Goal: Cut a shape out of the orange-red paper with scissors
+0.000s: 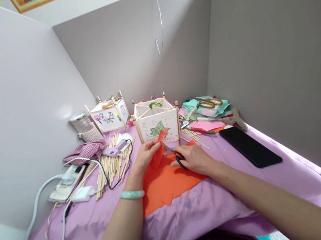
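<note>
My left hand (pixel 147 156) pinches a narrow strip of orange paper (pixel 158 157) whose upper end is cut into a fringe. In my right hand (pixel 195 158) is a pair of black-handled scissors (pixel 180 160), its blades pointing left and touching or very near the strip. Below both hands lies a larger orange sheet (pixel 171 185) with a notched front edge. Just behind them stands a stick-framed paper lantern (pixel 145 124) with a green leaf-like drawing on its front panel and a green loop on top.
A second lantern (pixel 108 118) stands back left. Wooden sticks (pixel 110 170), a lilac glue gun (pixel 115 148), a power strip (pixel 67 183) and cords crowd the left. Pliers (pixel 203 129), large scissors (pixel 209 103) and a black phone-like slab (pixel 250 146) lie right. Grey panels (pixel 144 53) enclose the table.
</note>
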